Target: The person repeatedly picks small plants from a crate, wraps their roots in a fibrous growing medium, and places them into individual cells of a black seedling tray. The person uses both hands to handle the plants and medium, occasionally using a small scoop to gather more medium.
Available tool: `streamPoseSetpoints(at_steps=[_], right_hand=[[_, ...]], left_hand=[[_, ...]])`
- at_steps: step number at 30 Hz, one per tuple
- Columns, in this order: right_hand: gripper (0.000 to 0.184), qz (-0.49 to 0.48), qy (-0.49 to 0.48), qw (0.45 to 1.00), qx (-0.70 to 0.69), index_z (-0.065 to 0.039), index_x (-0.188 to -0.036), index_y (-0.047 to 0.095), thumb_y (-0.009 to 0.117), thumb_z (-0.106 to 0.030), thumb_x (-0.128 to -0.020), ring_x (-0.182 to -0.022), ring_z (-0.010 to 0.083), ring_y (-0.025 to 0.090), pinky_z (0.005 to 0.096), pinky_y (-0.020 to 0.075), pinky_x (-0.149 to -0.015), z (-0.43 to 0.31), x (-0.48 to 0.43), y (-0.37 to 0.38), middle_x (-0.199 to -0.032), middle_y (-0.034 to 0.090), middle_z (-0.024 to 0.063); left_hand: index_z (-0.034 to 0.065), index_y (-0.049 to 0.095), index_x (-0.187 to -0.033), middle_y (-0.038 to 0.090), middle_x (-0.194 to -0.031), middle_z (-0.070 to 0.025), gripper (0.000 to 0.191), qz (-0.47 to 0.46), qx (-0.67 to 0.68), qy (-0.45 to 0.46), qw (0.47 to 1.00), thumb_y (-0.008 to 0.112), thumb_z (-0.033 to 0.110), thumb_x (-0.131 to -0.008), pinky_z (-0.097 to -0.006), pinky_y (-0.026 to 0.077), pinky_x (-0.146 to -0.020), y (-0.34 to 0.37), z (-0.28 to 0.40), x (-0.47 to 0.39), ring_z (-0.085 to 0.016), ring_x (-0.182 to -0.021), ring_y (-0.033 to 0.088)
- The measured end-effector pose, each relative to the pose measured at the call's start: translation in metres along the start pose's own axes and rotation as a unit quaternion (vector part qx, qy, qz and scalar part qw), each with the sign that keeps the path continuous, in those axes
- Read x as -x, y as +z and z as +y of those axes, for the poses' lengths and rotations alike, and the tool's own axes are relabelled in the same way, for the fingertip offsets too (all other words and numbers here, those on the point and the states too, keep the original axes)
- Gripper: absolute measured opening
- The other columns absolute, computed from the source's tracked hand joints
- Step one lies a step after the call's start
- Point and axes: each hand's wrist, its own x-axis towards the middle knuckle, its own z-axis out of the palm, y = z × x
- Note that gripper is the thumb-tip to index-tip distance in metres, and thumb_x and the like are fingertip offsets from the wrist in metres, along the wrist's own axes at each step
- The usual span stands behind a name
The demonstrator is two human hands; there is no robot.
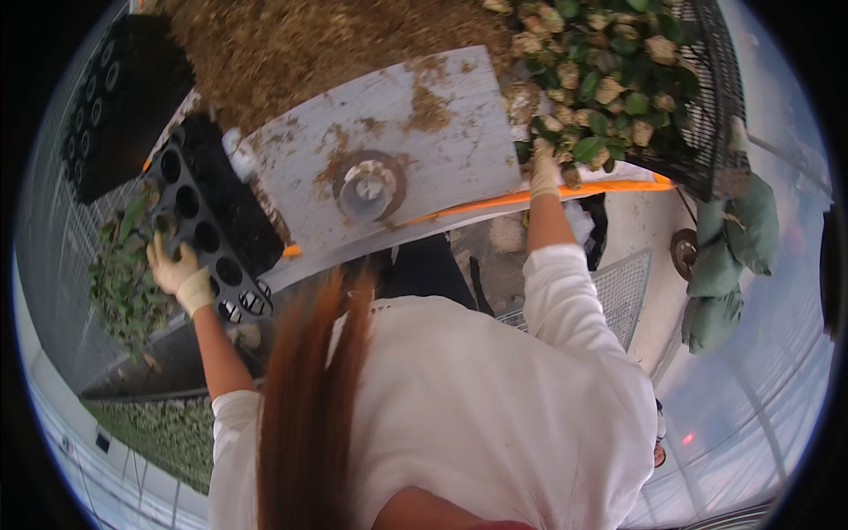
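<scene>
My left hand (175, 270), in a pale glove, is over a black plant tray with round holes (207, 236). Its fingers are spread just below a small pot with a plant (165, 224) seated at the tray's left edge; whether they touch it is unclear. Small-leaved young plants (126, 285) crowd beside that hand. On the other side, my gloved right hand (544, 169) reaches into a heap of young plants with pale, fibrous root balls (608, 91). Leaves and roots hide its fingertips. Between my hands, a clear plastic cup (364, 192) stands in a round fitting on a grey board (457, 132).
Brown moss-like growing medium (318, 46) is piled behind the board. A black plastic crate (715, 86) backs the plant heap. Another black tray (126, 99) stands far left. An orange strip (477, 204) runs along the table's front edge. Green sacks (729, 265) lie right.
</scene>
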Motion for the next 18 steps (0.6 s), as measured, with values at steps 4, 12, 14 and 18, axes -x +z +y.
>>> streamPoseSetpoints(at_steps=[4, 12, 14, 18], right_hand=[[0.041, -0.061, -0.020, 0.988, -0.138, -0.018, -0.087, 0.058, 0.072, -0.055, -0.080, -0.059, 0.0204, 0.046, 0.0367, 0.0387, -0.054, -0.019, 0.014, 0.018, -0.071, 0.053, 0.0016], [0.029, -0.231, -0.046, 0.913, -0.333, -0.015, -0.103, 0.068, 0.060, -0.040, -0.090, -0.079, 0.0208, 0.061, 0.0369, 0.0441, -0.075, -0.037, 0.112, -0.018, -0.089, 0.067, 0.0027], [0.031, -0.260, -0.044, 0.907, -0.329, -0.013, -0.110, 0.068, 0.061, -0.038, -0.093, -0.091, 0.0211, 0.065, 0.0345, 0.0451, -0.075, -0.033, 0.132, -0.018, -0.104, 0.071, 0.0031], [0.031, -0.331, -0.046, 0.912, -0.237, -0.015, -0.116, 0.066, 0.061, -0.038, -0.095, -0.098, 0.0207, 0.063, 0.0346, 0.0445, -0.078, -0.029, 0.162, 0.001, -0.109, 0.070, -0.0001]], left_hand=[[0.0027, 0.069, -0.116, 0.068, -0.116, -0.0127, 0.034, -0.154, 0.415, -0.009, 0.897, 0.059, -0.008, -0.085, -0.0328, 0.047, -0.100, 0.007, 0.100, 0.014, -0.024, -0.109, 0.064], [-0.0014, 0.042, -0.146, 0.049, -0.147, -0.0170, 0.055, -0.358, 0.548, -0.464, 0.596, 0.046, 0.034, -0.104, -0.0405, 0.033, -0.115, 0.126, 0.110, 0.036, -0.030, -0.137, 0.046], [0.0046, 0.032, -0.154, 0.041, -0.155, -0.0158, 0.082, -0.329, 0.568, -0.557, 0.508, 0.050, 0.061, -0.096, -0.0391, 0.025, -0.119, 0.167, 0.116, 0.028, -0.031, -0.142, 0.039], [0.0057, 0.063, -0.123, 0.066, -0.116, -0.0066, 0.056, -0.161, 0.590, -0.643, 0.461, 0.067, 0.052, -0.092, -0.0366, 0.048, -0.083, 0.216, 0.116, 0.004, -0.024, -0.106, 0.061]])
